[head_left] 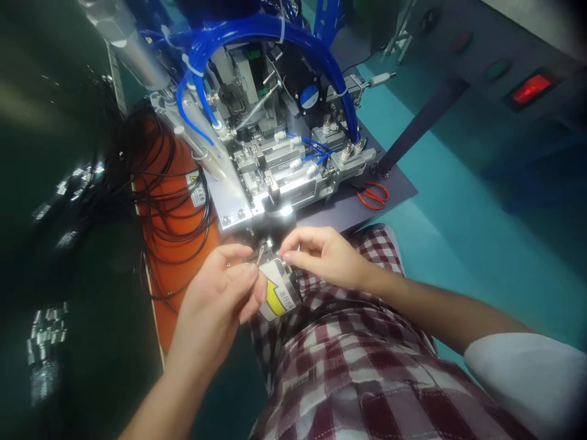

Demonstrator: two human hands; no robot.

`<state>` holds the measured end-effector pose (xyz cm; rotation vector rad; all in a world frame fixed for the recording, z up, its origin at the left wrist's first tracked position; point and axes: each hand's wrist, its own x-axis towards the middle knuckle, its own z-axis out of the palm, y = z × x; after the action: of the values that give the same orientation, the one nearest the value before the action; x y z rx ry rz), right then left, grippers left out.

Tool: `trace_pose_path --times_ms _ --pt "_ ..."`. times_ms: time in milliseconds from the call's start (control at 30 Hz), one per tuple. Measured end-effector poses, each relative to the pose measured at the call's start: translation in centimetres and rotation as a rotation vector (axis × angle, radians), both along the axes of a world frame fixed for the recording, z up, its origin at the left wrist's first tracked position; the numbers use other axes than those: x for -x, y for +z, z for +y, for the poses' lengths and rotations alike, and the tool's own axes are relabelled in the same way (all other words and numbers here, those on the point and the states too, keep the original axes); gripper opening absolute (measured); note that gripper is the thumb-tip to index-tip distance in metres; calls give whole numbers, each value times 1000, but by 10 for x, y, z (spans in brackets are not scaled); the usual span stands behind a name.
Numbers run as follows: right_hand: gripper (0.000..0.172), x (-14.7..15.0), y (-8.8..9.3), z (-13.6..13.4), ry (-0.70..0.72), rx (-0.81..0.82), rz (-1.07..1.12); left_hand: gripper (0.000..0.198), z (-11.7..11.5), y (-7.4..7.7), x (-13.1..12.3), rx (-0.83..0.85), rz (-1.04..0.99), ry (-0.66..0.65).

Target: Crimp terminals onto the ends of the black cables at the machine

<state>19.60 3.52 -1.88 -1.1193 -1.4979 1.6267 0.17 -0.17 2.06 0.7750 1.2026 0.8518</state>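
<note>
My left hand (pixel 224 287) is closed in a pinch around thin wires (pixel 260 253), whose fine ends stick up past the thumb. Close by on the right, my right hand (pixel 328 255) has its thumb and forefinger pressed together; whatever they may hold is too small to make out. Both hands are in front of the dark front end of a metal machine (pixel 293 183) with pneumatic cylinders. Between and just below them is a motor-like block with a white label (pixel 275 287) bearing a yellow arrow.
Black cables (pixel 169 208) lie in loops over an orange surface (pixel 183 244) on the left. Thick blue air hoses (pixel 257 29) arch above the machine. Red-handled scissors (pixel 373 195) rest on the dark base plate at right. A control panel with a lit red switch (pixel 532 90) is upper right.
</note>
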Motion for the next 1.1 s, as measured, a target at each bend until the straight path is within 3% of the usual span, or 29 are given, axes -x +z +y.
trace_pose_path --times_ms 267,400,633,867,967,1100 --pt "11 11 5 -2 -56 24 80 26 2 6 6 105 -75 44" --pt "9 13 11 -3 -106 -61 79 28 3 6 6 128 -89 25" --pt "12 16 20 -7 -157 -541 -63 30 -7 4 -1 -51 90 0" --pt "16 15 11 -10 -190 -990 -291 32 -10 2 -7 -110 245 75" --pt "16 15 3 -12 -244 -1119 -346 35 -6 0 -7 -30 179 47" --pt "14 16 -8 -17 -314 -1176 -315 31 1 -2 -5 142 -23 -84"
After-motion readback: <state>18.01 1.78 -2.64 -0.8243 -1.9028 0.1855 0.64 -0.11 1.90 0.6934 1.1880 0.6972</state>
